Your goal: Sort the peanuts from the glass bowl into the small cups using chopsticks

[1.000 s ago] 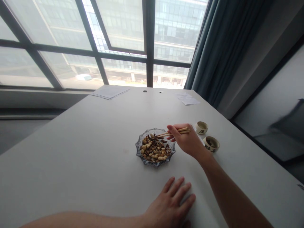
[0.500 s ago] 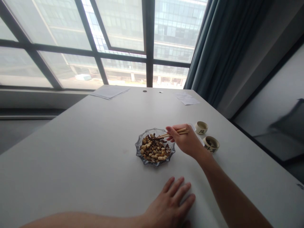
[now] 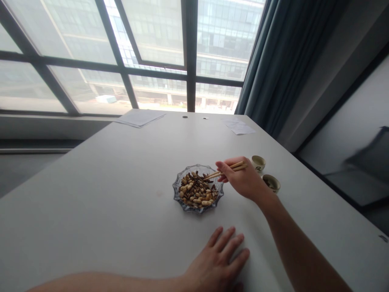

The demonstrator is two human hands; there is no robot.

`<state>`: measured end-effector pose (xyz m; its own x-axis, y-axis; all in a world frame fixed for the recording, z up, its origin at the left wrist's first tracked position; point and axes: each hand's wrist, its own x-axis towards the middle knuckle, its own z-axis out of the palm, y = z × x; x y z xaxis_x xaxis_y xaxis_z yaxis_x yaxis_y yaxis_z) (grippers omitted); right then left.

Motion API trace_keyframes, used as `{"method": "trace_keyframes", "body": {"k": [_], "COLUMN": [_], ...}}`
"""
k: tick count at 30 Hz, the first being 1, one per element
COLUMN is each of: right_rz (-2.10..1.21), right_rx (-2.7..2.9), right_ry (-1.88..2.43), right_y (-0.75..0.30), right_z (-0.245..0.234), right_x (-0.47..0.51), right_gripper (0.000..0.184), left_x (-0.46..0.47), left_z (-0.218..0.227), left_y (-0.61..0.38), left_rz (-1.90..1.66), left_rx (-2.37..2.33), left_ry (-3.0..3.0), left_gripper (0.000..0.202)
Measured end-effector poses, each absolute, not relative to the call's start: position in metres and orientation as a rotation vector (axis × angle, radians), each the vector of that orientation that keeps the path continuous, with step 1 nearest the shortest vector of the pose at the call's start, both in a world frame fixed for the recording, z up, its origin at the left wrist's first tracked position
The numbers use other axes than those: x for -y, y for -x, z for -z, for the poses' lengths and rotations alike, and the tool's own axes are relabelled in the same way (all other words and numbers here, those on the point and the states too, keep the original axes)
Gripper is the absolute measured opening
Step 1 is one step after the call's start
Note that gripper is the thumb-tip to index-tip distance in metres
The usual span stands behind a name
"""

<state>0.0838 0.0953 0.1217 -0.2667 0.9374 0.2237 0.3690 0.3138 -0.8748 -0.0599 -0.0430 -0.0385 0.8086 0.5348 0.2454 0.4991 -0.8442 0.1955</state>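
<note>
**Q:** Where do the things lie?
**A:** A scalloped glass dish (image 3: 175,190) stands on the white desk (image 3: 91,194). It holds peanuts (image 3: 197,198) mixed with dark pieces (image 3: 192,177), possibly husks, though the view is too coarse to settle that.

**Q:** What is the state of each hand?
**A:** The right hand (image 3: 244,180) is closed on a pair of wooden chopsticks (image 3: 226,170), which it holds nearly level, their tips reaching in over the dish. Whether the tips touch a peanut cannot be told. The left hand (image 3: 217,263) lies open, palm down, with the fingers spread on the desk near the dish.

**Q:** What gives good handling here?
**A:** Keep the tips even and the lower stick steady, and let the upper stick do the moving. Peanuts are smooth, so press at mid-body.

**Q:** What stands nearby?
**A:** A small ceramic cup (image 3: 258,163) and a second cup (image 3: 271,183) stand just beyond the right hand.
</note>
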Motion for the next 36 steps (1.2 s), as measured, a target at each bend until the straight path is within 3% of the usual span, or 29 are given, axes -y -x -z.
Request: {"method": "trace_keyframes", "body": {"k": [6, 12, 17, 21, 29, 36], "right_rz": [-0.883, -0.793, -0.506, -0.346, -0.350, -0.730], "right_rx": [1.733, 1.590, 1.358, 1.341, 1.391, 1.522], "right_ry": [1.181, 1.193, 1.295, 1.396, 1.388, 1.204], "right_y": [-0.079, -0.097, -0.134, -0.160, -0.157, -0.116], "right_z": [-0.114, -0.144, -0.172, -0.168, -0.161, -0.157], "right_x": [-0.100, -0.088, -0.089, -0.105, -0.111, -0.091], "right_gripper": [0.054, 0.053, 0.045, 0.039, 0.039, 0.051], "left_x": [0.041, 0.042, 0.043, 0.042, 0.042, 0.042], "left_z": [0.038, 0.037, 0.035, 0.033, 0.031, 0.032], "left_y": [0.061, 0.060, 0.059, 0.061, 0.061, 0.061], "left_rz": [-0.412, -0.394, -0.389, -0.382, -0.362, -0.365], "left_rx": [-0.783, -0.818, -0.823, -0.819, -0.813, -0.813], "left_ry": [-2.871, -2.865, -2.863, -2.849, -2.834, -2.842], "left_gripper": [0.055, 0.055, 0.056, 0.055, 0.055, 0.056]}}
